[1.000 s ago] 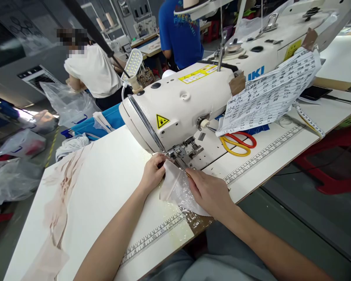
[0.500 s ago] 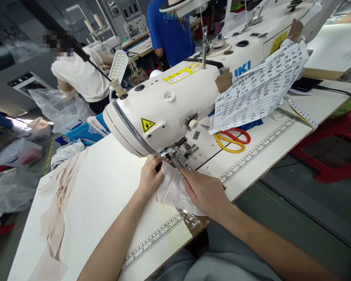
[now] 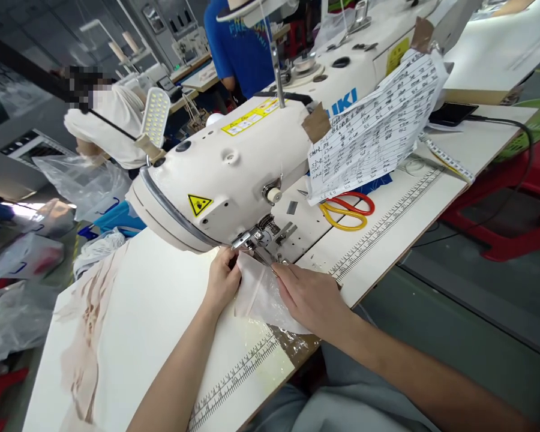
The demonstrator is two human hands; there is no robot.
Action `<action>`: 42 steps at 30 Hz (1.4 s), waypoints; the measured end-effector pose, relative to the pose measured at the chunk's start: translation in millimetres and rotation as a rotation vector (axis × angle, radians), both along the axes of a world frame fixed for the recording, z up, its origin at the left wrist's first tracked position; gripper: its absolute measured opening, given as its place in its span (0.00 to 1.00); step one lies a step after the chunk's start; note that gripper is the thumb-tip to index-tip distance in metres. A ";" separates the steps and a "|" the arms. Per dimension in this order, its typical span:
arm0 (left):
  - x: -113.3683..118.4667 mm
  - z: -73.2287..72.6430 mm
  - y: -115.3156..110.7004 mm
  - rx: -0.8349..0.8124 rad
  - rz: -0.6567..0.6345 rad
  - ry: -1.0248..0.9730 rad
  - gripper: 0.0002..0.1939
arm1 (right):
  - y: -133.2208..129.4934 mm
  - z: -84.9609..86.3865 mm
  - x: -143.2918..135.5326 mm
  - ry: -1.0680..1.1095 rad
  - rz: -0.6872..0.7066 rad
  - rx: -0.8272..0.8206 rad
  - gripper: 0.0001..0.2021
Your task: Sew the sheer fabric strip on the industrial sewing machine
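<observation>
A pale pink piece of thin fabric [image 3: 261, 288] lies at the needle area of a white sewing machine [image 3: 247, 159]. My left hand [image 3: 222, 277] grips its left edge, close under the machine head, with thumb and fingers pinched together. On the other side, my right hand [image 3: 312, 295] pinches the fabric's right edge just in front of the presser foot [image 3: 263, 255]. The fingertips of both hands are partly hidden by cloth and machine parts. Scissors with red and yellow handles [image 3: 345, 211] rest on the table behind my right hand.
Sheer pink fabric strips [image 3: 86, 348] lie along the table's left side. A handwritten sheet [image 3: 373, 129] is taped to the machine. A measuring tape [image 3: 447, 159] and a phone [image 3: 452, 114] lie at the right. A lamp [image 3: 155, 117] stands at the machine head. Two people work beyond.
The camera view has shifted, so the machine and table appear further left. Both hands keep their hold on the fabric at the presser foot, with little visible movement.
</observation>
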State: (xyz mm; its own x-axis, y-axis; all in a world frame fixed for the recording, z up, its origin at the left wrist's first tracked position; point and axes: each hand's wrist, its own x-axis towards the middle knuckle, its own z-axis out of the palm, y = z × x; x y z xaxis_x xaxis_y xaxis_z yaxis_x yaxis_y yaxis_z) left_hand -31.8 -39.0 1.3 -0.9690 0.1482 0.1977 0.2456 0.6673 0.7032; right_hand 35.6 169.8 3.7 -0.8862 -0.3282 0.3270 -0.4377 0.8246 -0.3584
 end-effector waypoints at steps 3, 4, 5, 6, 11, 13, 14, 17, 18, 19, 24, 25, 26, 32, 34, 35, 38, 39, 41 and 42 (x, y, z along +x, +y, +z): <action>0.1 -1.3 -1.0 -0.007 0.007 0.002 0.12 | 0.2 4.1 -0.8 -0.043 0.011 0.011 0.11; 0.1 -1.8 -1.4 -0.008 0.008 0.006 0.12 | 0.4 4.8 -1.0 -0.052 0.013 0.016 0.11; 0.1 -2.2 -1.8 -0.007 0.009 0.009 0.12 | 0.6 5.2 -1.1 -0.059 0.014 0.020 0.11; 0.1 -2.6 -2.1 -0.006 0.008 0.010 0.12 | 0.7 5.4 -1.1 -0.062 0.014 0.022 0.11; -0.3 -3.6 -2.8 0.000 0.010 0.006 0.12 | 0.6 4.2 -0.5 -0.050 0.009 0.010 0.12; -0.4 -3.2 -2.6 -0.004 0.008 0.006 0.12 | 0.6 3.8 -0.6 -0.045 0.013 0.012 0.12; -0.5 -2.8 -2.4 -0.007 0.008 0.006 0.12 | 0.7 3.6 -0.8 -0.044 0.015 0.014 0.12; -0.5 -2.1 -1.9 -0.009 0.004 0.006 0.11 | 1.1 2.9 -1.5 -0.040 0.014 0.017 0.11; -0.5 -2.2 -1.9 -0.007 0.002 0.008 0.11 | 1.0 2.7 -1.7 -0.038 0.012 0.017 0.11; -0.3 -2.5 -2.0 -0.004 -0.001 0.010 0.12 | 0.9 2.6 -1.9 -0.037 0.011 0.016 0.11; 1.0 -5.3 -2.4 -0.034 0.006 0.044 0.11 | -0.7 3.3 -1.5 -0.052 0.011 0.015 0.12; 1.4 -5.4 -2.1 -0.050 0.011 0.057 0.11 | -1.0 3.4 -1.3 -0.058 0.010 0.015 0.12; 1.7 -5.4 -1.6 -0.067 0.016 0.069 0.11 | -1.3 3.5 -1.1 -0.063 0.007 0.016 0.12; 3.1 -2.7 2.2 -0.160 -0.014 0.117 0.10 | -2.1 3.3 -1.7 -0.069 -0.002 0.053 0.11; 2.9 -2.3 1.9 -0.168 -0.021 0.116 0.11 | -2.2 2.5 -1.8 -0.050 -0.005 0.055 0.11; 2.6 -2.2 1.6 -0.163 -0.020 0.111 0.11 | -2.1 2.0 -1.8 -0.042 -0.007 0.051 0.11; 1.3 -1.6 0.4 -0.123 -0.003 0.073 0.10 | -1.5 1.0 -1.4 -0.025 -0.004 0.026 0.12; 0.9 -1.0 0.4 -0.109 0.005 0.060 0.10 | -1.3 1.1 -1.3 -0.028 -0.003 0.021 0.13; 0.7 0.6 1.1 -0.093 0.023 0.041 0.11 | -0.7 2.0 -1.5 -0.045 0.008 0.020 0.13; 0.8 1.6 1.8 -0.088 0.028 0.038 0.11 | -0.4 2.6 -1.8 -0.056 0.015 0.021 0.13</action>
